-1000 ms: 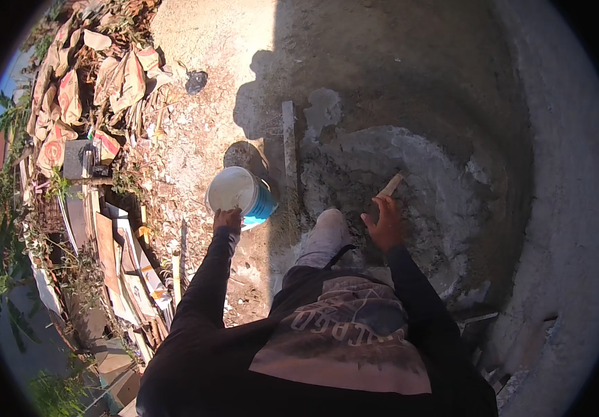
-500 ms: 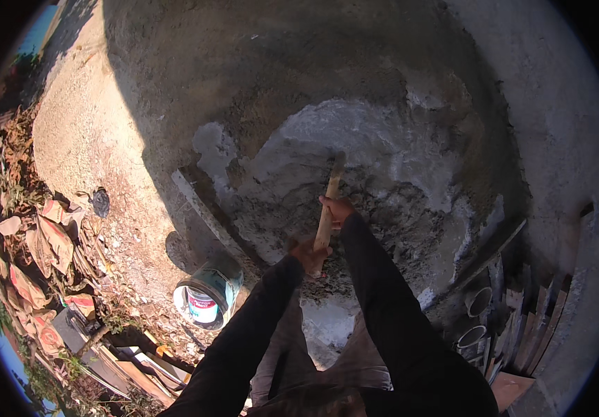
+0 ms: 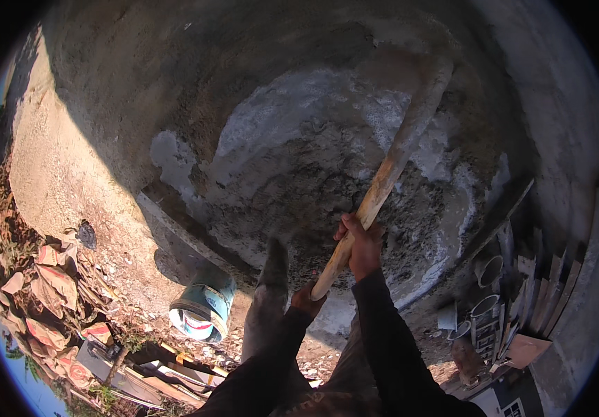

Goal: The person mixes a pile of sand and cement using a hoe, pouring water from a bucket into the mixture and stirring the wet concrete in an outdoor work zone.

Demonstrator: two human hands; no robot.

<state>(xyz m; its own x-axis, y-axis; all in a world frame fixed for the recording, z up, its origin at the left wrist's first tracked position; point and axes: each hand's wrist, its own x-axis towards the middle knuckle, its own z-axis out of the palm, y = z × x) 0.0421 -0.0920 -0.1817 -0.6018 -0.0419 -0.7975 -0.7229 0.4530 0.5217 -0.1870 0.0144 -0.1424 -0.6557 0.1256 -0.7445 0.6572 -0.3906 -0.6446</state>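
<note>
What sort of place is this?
Probably an outdoor building site: a spread of grey, mortar-like mix, a blue bucket and crumpled brown sacks suggest it.

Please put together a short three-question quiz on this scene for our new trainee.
1. Which hand holds the wooden handle closer to the person's body?
2. True or false: the blue bucket is to the left of the person's left leg.
3. Fill in "sun" or "shade": the grey mix on the ground lies in ____.

Key: 1. The left hand; the right hand grips farther along. 2. True. 3. Shade.
</note>
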